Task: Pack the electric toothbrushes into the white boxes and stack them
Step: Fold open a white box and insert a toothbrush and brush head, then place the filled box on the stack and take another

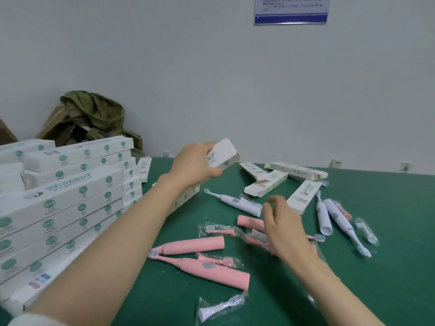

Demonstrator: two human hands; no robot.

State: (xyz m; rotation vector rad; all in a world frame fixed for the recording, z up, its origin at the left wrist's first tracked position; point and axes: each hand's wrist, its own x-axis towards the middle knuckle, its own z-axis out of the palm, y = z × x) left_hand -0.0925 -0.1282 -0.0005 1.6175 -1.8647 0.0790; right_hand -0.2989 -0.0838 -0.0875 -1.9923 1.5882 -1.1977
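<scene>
White box [222, 153] lettered "NT" sits in left hand [194, 167]; stacked boxes [68, 187] read WISDENT.

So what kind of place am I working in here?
Probably a small packing workroom: stacked white boxes beside loose toothbrushes on a green table, and a notice on the wall.

Green table [376, 290], toothbrushes [193, 247], white boxes [70, 196]
</scene>
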